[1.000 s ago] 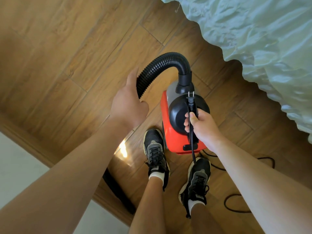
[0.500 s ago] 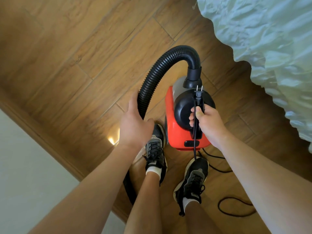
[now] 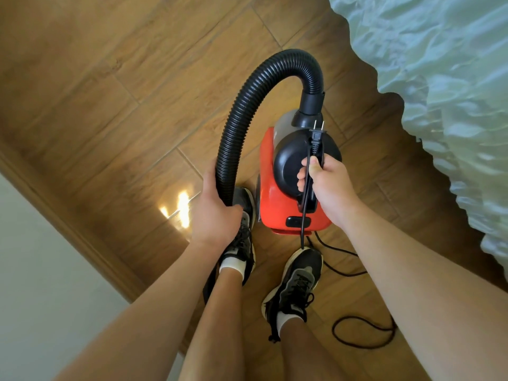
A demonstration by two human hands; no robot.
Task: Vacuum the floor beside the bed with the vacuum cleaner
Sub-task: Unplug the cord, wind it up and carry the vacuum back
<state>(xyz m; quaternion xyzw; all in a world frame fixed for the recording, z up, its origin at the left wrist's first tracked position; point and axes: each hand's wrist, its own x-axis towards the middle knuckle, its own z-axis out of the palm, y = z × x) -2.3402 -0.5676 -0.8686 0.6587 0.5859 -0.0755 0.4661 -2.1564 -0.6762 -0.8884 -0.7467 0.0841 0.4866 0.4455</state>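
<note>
Cord [image 3: 303,226] loops by shoes [image 3: 298,281]; left hand [image 3: 214,215] grips hose [image 3: 247,105], right hand [image 3: 328,185] vacuum cleaner [image 3: 277,213] handle.

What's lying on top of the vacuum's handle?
The power plug and its cord, prongs bare, held against it by the right hand. That hand covers the handle's middle.

On my feed, a wood-plank floor [image 3: 110,92] runs out from the bed [image 3: 439,78], whose pale, rumpled cover hangs over the boards. A black cord [image 3: 357,347] lies in a loose loop on the planks just out from the bed. Farther from the bed stand two black shoes [image 3: 298,281]. Beyond them I see a bright glare patch [image 3: 178,207], and farthest off a wooden skirting board [image 3: 68,224].
</note>
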